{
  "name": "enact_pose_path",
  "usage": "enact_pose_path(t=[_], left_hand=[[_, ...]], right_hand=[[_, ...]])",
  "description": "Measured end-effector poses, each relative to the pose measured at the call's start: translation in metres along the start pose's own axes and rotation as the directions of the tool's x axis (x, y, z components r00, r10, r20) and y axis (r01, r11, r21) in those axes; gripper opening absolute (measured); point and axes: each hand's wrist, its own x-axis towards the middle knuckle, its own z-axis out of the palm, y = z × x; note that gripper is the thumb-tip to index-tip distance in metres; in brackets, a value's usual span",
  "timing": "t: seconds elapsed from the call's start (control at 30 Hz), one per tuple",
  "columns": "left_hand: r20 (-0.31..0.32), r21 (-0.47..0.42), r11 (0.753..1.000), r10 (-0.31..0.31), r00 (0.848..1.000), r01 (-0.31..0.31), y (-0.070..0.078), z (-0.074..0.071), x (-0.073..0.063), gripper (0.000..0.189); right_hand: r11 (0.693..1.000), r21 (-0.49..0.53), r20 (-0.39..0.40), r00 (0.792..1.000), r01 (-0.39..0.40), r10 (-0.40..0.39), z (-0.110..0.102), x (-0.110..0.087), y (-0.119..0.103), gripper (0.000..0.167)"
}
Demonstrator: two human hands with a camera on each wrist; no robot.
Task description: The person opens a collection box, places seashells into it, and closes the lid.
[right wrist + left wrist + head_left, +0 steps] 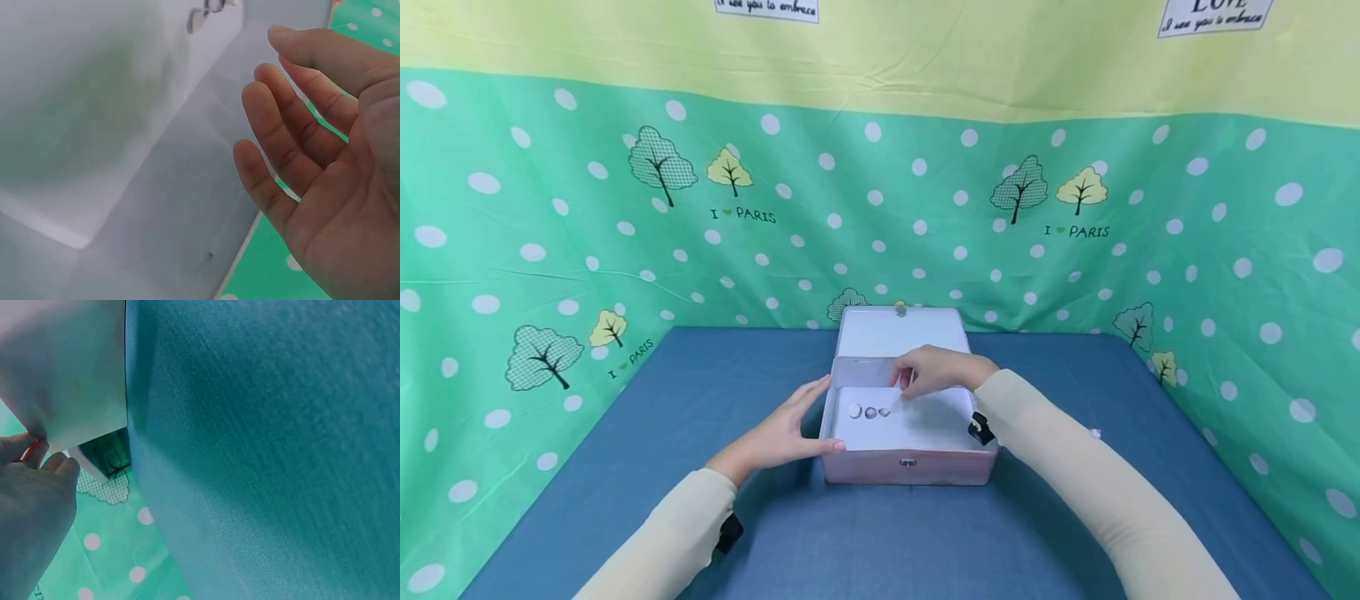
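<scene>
A pink box [907,468] with a white inside and a small front clasp stands on the blue table, its lid [901,332] raised at the back. In it, a white piece [855,411], a purplish-grey piece [871,412] and another small piece [884,412] lie in a row towards the left. My left hand [784,429] touches the box's left side, thumb along the front left corner and fingers farther back. Above the box floor, right of the row, hangs my right hand [934,369]; its fingers bend loosely, with nothing between them in the right wrist view.
On the blue table [625,500], a tiny pale object [1096,433] lies to the right, beside my right sleeve. A green and yellow printed curtain [880,208] hangs behind the table and down both sides.
</scene>
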Motion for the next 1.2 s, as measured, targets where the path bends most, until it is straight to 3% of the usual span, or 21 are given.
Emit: enact_pose_path(t=[0.5, 1.03, 1.2], left_hand=[[-0.003, 0.011, 1.000, 0.005, 1.000, -0.005, 0.000, -0.001, -0.001, 0.109], [0.010, 0.011, 1.000, 0.008, 1.000, -0.009, 0.001, -0.001, 0.000, 0.109], [0.006, 0.007, 1.000, 0.005, 1.000, -0.005, 0.001, -0.001, 0.000, 0.109]], right_hand=[[1.000, 0.008, -0.046, 0.999, 0.016, -0.015, -0.020, -0.039, 0.012, 0.026], [1.000, 0.016, -0.113, 0.994, -0.007, 0.009, -0.029, -0.084, 0.043, 0.023], [0.999, 0.033, -0.172, 0.985, 0.005, 0.001, -0.033, -0.102, 0.057, 0.020]])
